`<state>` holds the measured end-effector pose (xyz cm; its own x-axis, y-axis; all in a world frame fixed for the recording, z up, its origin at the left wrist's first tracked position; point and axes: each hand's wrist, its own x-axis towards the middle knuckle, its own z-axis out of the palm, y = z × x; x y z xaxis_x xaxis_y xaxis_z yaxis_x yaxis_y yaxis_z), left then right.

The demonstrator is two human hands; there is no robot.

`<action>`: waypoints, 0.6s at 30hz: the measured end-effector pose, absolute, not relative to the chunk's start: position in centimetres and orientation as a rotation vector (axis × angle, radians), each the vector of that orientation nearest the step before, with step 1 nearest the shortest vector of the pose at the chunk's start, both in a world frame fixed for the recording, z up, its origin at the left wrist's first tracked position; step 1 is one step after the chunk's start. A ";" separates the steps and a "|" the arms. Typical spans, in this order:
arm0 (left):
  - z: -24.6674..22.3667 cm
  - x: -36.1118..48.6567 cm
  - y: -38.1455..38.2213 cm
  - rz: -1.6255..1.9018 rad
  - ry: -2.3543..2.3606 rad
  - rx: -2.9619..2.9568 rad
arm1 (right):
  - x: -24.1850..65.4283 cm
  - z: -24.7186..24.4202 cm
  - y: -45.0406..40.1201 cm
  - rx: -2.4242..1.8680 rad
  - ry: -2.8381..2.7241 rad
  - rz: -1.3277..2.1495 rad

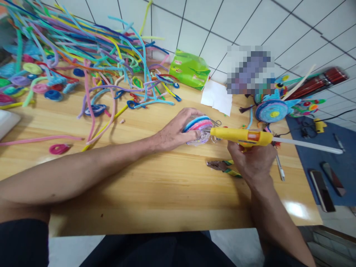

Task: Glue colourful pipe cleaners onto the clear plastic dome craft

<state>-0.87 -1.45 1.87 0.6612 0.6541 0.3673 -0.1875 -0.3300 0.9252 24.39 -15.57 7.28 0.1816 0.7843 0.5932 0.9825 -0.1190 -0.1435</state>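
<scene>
My left hand (185, 128) is closed around a round piece of coiled pipe cleaners (198, 124), banded in light blue, dark blue, pink and lilac. In my right hand (250, 159) is a yellow hot glue gun (239, 135), with a long pale glue stick (308, 144) sticking out of its back end. The gun's nozzle points left and meets the near side of the coiled piece; whether glue is coming out cannot be made out. Pliers (221, 166) with green and yellow handles lie just below the gun. Behind the coiled piece, scissors (217, 122) are partly hidden.
Loose pipe cleaners (105, 48) and small coils (52, 95) spread over the back left. A green packet (190, 69) and white paper (216, 97) lie near the tiled wall. At the right are a blue coiled fish shape (272, 110), a pen (280, 168) and a phone (322, 191).
</scene>
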 end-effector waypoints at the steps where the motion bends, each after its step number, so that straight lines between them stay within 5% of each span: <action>1: 1.9 -0.9 -1.5 0.891 0.383 1.702 | 24.3 7.3 -15.6 -1.964 -1.657 -0.524; 18: 2.1 -0.9 -1.5 0.899 0.384 1.726 | 24.3 7.5 -15.9 -1.942 -1.718 -0.700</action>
